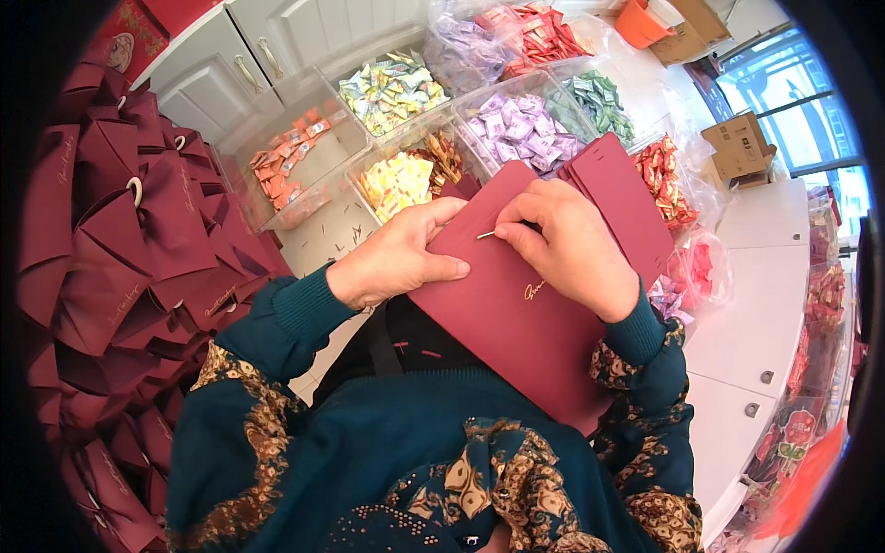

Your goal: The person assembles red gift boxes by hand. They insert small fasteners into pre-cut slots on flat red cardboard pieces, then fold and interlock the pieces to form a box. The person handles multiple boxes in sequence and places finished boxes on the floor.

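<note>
A flat maroon cardboard gift box blank (pixel 498 311) with gold script lies slanted across my lap. My left hand (pixel 408 256) grips its upper left edge, thumb on top. Between thumb and fingers, my right hand (pixel 553 235) pinches a thin, light-coloured stick-like piece (pixel 486 235) against the card's face; whether it passes through a slot cannot be told. More folded maroon card (pixel 622 207) stands just beyond my right hand. Behind both hands are clear plastic bins with yellow packets (pixel 397 181), purple packets (pixel 518 124) and brown-gold wrapped sweets (pixel 439 160).
Many folded maroon boxes (pixel 145 235) with white handles are piled at the left. Clear bins hold orange packets (pixel 287 162), green-yellow packets (pixel 394 90) and dark green packets (pixel 601 107). Red-gold sweets (pixel 660 183) lie right, near white cabinets (pixel 753 276). Small dark scraps (pixel 339 238) litter the floor.
</note>
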